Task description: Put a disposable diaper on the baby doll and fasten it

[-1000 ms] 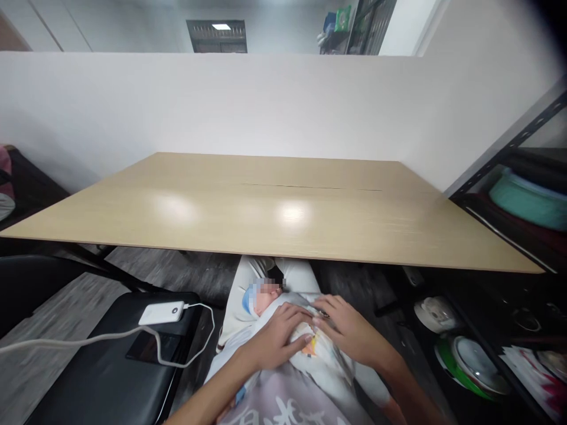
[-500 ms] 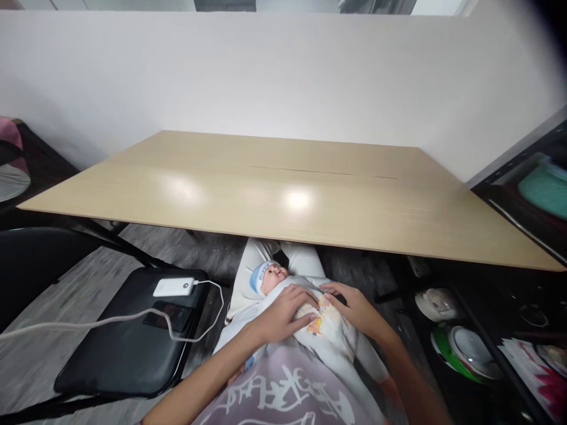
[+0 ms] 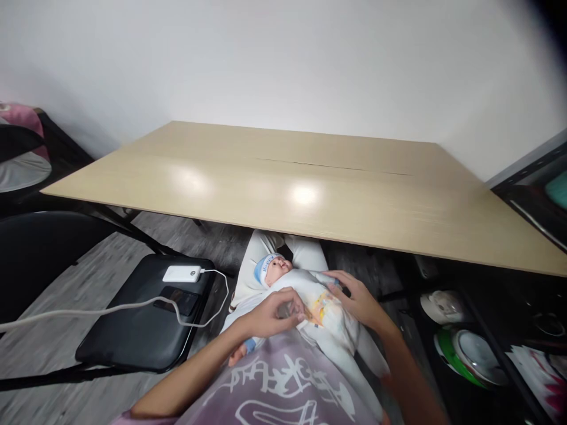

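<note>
A baby doll (image 3: 310,298) in a white suit and a blue-and-white cap lies on my lap, its head toward the table. My left hand (image 3: 270,313) rests on the doll's chest with fingers curled, pinching the white cloth. My right hand (image 3: 357,298) lies on the doll's belly, fingers bent over the cloth beside a coloured print. What the fingertips grip is blurred.
A light wooden table (image 3: 310,189) stands just ahead, its near edge above my knees. To the left is a black chair (image 3: 142,330) with a white power bank (image 3: 181,273), a phone and a white cable. Shelves with bowls (image 3: 469,354) are at the right.
The view has tilted down and turned, so the table and doll sit higher in frame. My left hand has drawn back and curled its fingers; my right hand stays on the doll.
</note>
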Demonstrator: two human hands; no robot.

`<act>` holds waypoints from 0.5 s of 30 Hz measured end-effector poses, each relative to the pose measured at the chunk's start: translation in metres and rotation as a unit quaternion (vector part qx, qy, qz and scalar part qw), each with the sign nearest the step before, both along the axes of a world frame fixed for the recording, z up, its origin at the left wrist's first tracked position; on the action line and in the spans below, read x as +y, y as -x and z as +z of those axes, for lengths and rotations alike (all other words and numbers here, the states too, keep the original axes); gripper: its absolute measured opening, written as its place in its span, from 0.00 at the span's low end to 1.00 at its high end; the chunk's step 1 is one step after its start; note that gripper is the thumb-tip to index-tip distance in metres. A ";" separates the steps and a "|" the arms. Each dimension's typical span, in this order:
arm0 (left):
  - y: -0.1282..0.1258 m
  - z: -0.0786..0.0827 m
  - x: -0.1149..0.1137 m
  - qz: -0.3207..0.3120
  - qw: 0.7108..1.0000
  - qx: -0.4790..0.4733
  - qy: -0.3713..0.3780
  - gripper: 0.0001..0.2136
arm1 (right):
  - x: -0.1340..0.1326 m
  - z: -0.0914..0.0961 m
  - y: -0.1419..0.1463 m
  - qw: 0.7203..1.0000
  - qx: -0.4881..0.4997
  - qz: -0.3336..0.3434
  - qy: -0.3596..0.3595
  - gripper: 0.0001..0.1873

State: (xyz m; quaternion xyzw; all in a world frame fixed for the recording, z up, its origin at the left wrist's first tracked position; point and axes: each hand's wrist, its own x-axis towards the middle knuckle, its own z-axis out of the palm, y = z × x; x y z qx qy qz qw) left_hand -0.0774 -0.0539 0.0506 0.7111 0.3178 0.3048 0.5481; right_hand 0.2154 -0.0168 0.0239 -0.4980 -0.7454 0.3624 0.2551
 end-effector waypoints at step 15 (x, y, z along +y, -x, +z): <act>-0.113 0.004 0.067 -0.150 0.950 0.227 -0.155 0.22 | -0.056 0.042 -0.048 0.972 0.020 -0.040 0.231 0.45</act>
